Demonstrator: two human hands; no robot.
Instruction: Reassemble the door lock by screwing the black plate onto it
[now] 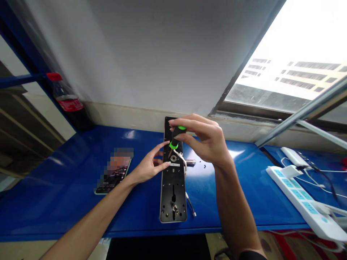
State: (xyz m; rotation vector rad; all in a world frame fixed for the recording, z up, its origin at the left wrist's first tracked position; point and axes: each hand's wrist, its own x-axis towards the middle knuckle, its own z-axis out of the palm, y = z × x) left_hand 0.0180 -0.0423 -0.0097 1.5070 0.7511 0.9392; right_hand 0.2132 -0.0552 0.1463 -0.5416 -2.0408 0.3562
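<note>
A long black panel (173, 184) lies on the blue table, its far end toward the wall. My right hand (202, 139) pinches the black and green handle of a screwdriver (176, 139), whose shaft points down at the panel's upper half, near a round fitting (173, 158). My left hand (151, 162) rests against the panel's left edge, thumb and fingers apart around the tip area, with nothing gripped. A white cable (185, 162) runs over the panel and down its right side to a small connector (194, 214).
Several small dark screws (204, 165) lie right of the panel. A phone (115, 171) is on the left, and a cola bottle (70, 104) stands at the back left. A white power strip (306, 202) with cables lies at the right, beside a metal frame (300, 112).
</note>
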